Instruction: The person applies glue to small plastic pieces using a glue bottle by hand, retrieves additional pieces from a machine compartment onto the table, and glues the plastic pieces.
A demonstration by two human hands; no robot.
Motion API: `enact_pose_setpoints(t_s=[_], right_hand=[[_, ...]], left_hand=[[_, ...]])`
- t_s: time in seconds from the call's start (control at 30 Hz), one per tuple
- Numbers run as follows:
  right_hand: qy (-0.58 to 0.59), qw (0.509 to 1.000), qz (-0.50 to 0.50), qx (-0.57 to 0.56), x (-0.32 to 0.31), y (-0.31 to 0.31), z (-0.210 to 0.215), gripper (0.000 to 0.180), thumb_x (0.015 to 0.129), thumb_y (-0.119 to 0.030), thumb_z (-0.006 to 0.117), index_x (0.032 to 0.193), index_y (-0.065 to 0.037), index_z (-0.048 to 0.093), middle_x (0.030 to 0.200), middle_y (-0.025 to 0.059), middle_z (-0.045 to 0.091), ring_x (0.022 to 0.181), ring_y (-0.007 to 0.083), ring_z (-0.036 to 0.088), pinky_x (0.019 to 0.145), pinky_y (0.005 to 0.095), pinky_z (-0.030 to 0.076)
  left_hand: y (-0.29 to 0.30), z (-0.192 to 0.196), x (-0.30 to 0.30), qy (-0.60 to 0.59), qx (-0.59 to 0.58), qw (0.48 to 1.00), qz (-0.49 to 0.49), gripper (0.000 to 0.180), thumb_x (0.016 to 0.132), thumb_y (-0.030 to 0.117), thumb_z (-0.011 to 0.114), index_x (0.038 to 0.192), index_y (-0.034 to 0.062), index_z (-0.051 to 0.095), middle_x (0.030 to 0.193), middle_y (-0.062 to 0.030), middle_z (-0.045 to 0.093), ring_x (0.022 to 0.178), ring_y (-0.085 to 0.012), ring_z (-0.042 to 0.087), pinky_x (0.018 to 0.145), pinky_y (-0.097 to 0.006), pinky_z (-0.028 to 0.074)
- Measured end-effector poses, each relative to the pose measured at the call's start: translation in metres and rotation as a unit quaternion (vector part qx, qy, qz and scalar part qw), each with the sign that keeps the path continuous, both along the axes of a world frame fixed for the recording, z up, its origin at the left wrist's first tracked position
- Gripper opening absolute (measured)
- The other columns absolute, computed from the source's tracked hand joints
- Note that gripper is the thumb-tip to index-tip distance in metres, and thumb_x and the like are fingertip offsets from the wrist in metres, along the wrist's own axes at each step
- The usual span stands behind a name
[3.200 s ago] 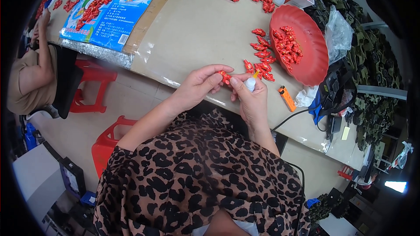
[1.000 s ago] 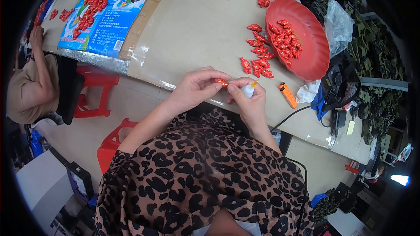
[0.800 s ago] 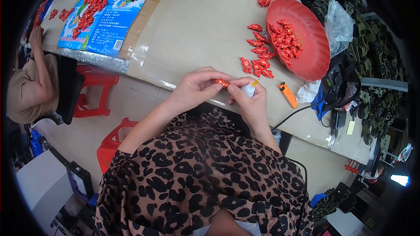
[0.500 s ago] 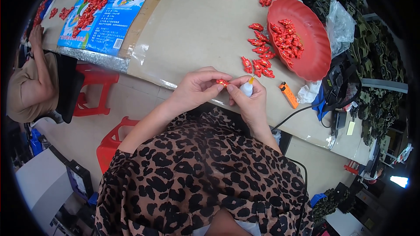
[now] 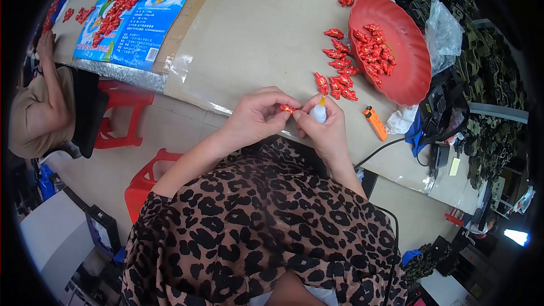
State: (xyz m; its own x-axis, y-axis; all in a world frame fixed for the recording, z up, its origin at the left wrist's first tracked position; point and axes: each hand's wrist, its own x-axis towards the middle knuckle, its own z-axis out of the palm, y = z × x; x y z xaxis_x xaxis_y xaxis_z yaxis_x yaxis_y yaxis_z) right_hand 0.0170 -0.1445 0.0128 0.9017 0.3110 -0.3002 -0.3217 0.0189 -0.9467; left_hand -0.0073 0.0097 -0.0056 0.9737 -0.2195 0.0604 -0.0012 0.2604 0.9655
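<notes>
The left hand pinches a small red piece beside the right hand.

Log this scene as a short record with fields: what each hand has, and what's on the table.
Left hand: pinches a small red piece
Right hand: holds a small white bottle, yellow tip up, beside the piece
Tray: red, round, holds more red pieces
Loose pieces: left of the tray
Lighter: orange, right of the hands
Table: tan

Head-worn fisheye, steeply downward, close
</notes>
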Motion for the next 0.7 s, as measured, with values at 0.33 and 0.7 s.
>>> enact_pose_setpoints(t_s=[0.33,0.7], right_hand=[[0.004,1.000,0.027,0.011,0.002,0.000,0.002,0.016,0.069,-0.006,0.063,0.068,-0.006,0.047,0.058,-0.0030,0.049,0.048,0.0017,0.043,0.042,0.0160,0.031],[-0.033,0.992,0.003,0.125,-0.004,-0.012,-0.011,0.012,0.069,0.002,0.062,0.078,-0.002,0.055,0.071,0.0006,0.053,0.060,0.0045,0.048,0.053,0.0163,0.037]], left_hand=[[0.001,-0.003,-0.001,-0.012,0.006,1.000,-0.010,0.020,0.074,-0.011,0.045,0.091,-0.0040,0.053,0.090,-0.0068,0.048,0.082,-0.0104,0.050,0.071,-0.021,0.043],[-0.002,-0.003,-0.005,-0.025,-0.050,0.998,-0.003,0.022,0.077,-0.006,0.048,0.099,-0.0011,0.048,0.095,-0.0076,0.048,0.090,-0.0125,0.050,0.080,-0.024,0.041]])
